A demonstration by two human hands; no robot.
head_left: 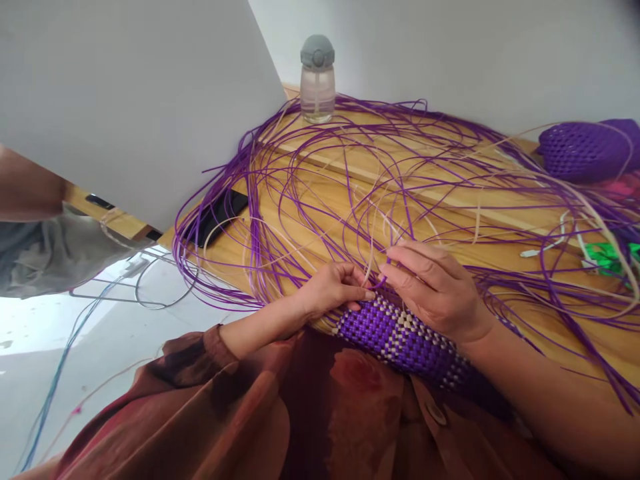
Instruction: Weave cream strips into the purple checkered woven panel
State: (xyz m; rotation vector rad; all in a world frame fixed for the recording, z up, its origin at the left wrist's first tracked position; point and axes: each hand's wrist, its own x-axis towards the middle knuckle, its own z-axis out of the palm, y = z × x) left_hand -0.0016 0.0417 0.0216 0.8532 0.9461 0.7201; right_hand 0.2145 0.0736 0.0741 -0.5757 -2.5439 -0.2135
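Note:
A purple and cream woven piece (400, 337) lies at the table's near edge, against my lap. Long purple and cream strands (255, 227) run from its upper edge and spread over the table. My left hand (340, 287) pinches the woven edge and a cream strand (371, 257) near its left end, thumb on top. Just to the right, my right hand (435, 283) has its thumb and fingers closed around a purple strand at the same edge. The fingertips of both hands are close together. My right hand covers part of the weave's upper edge.
A clear bottle with a grey lid (317, 83) stands at the back among the strands. A black phone (220, 217) lies at the left edge. A purple mesh bundle (590, 150), a white cable (545, 247) and a green shiny packet (610, 259) are at right. Another person's arm (30, 187) shows at far left.

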